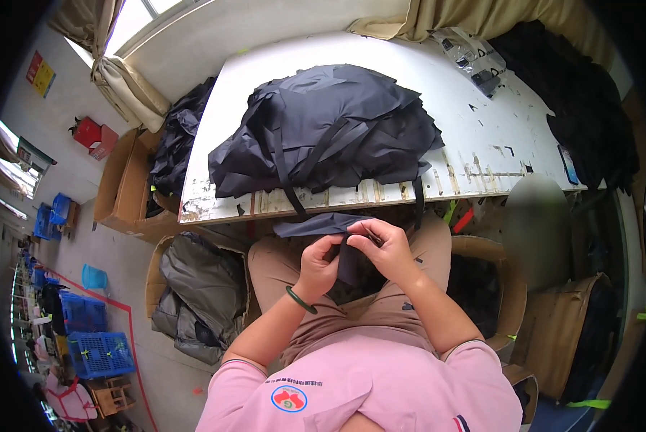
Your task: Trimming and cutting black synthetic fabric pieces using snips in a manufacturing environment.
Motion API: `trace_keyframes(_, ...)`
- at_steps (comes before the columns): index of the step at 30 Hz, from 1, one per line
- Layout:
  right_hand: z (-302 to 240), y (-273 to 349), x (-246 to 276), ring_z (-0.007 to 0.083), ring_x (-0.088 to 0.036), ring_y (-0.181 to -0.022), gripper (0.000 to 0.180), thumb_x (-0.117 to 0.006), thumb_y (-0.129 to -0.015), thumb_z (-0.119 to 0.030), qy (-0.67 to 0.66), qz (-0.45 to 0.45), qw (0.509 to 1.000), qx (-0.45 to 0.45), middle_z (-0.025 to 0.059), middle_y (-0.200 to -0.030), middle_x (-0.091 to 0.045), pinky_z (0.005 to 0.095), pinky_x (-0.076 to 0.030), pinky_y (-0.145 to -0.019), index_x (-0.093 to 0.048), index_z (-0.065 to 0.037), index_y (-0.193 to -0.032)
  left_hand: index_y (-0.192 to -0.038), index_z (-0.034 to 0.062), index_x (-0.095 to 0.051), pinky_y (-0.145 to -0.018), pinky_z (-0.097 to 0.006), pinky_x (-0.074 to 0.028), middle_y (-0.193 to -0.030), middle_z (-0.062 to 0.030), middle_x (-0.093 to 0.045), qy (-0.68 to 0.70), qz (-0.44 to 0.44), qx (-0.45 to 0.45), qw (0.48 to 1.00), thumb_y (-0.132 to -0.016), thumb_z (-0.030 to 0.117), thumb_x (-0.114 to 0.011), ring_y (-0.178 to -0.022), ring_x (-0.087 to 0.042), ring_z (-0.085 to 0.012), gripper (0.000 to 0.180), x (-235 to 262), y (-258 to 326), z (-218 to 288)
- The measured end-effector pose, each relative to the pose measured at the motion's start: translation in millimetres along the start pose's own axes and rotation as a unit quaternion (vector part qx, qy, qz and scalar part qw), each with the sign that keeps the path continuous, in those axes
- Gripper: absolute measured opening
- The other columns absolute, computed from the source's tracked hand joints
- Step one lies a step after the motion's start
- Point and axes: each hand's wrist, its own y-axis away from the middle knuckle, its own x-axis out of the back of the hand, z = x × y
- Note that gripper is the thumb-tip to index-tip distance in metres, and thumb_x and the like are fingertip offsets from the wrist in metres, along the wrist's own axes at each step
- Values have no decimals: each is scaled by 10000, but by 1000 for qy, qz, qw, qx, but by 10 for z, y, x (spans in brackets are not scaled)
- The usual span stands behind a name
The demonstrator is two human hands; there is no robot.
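Observation:
Over my lap, just in front of the table's edge, my two hands pinch a dark navy fabric piece (pixel 312 226). My left hand (pixel 318 265) is closed on it with the fingers curled, and a green bangle (pixel 300 299) circles that wrist. Close beside it, my right hand (pixel 382 249) grips the same fabric between thumb and fingers. A slim dark pointed item shows along the right fingers, too small to identify. Part of the fabric hangs down between the hands. Ahead on the table lies a large heap of black fabric pieces (pixel 337 122), with straps trailing over the edge.
The white table (pixel 402 57) has a worn front edge. On it are a clear plastic bag (pixel 470 57), a phone (pixel 567 164) and more black fabric (pixel 589 108) at right. Cardboard boxes (pixel 118 180) with fabric stand around my legs; blue crates (pixel 100 353) sit farther left.

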Motion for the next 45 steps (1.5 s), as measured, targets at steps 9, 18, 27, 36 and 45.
trace_keyframes(9, -86, 32, 199, 30, -342, -395, 31, -596, -928, -105, -362, 96, 920, -113, -56, -591, -461, 210, -250, -381, -605, -76, -934, -1064, -12, -612, -780, -240, -460, -927, -50, -623, -219, -46, -24, 974, -804, -55, -618, -870, -581, -120, 263, 179, 543, -436)
trace_keyframes(18, -313, 74, 226, 24, -356, -412, 114, -611, -917, -112, -332, 15, 934, -129, -52, -631, -484, 204, -245, -382, -597, -53, -1014, -1198, 27, -547, -808, -228, -471, -1013, -14, -624, 188, 8, 190, 964, -943, 145, -563, -901, -589, -100, 281, 306, -35, 219)
trace_keyframes(27, -256, 22, 264, 23, -354, -374, 87, -595, -879, -88, -349, 65, 929, -107, -40, -607, -531, 177, -236, -361, -604, -43, -953, -1159, 80, -561, -713, -224, -474, -934, 11, -608, 233, 10, 131, 964, -917, 118, -598, -821, -584, -83, 248, 375, -189, 271)
trace_keyframes(36, -282, 222, 140, 103, -581, -741, 122, -591, -851, -121, -222, 108, 966, -76, 48, -823, -625, 221, -448, -664, -597, -4, -885, -1117, 87, -618, -813, -243, -493, -1031, -1, -647, 300, -133, 256, 909, -896, 86, -584, -932, -602, -93, 224, -54, -125, -65)
trace_keyframes(45, 134, 16, 285, 58, -273, -349, 142, -572, -931, -215, -329, 95, 935, -91, -40, -644, -487, 209, -218, -345, -549, -90, -993, -868, 133, -466, -641, -192, -405, -802, 61, -514, 199, 34, 58, 978, -898, 174, -658, -698, -469, -24, 199, 475, -374, 257)
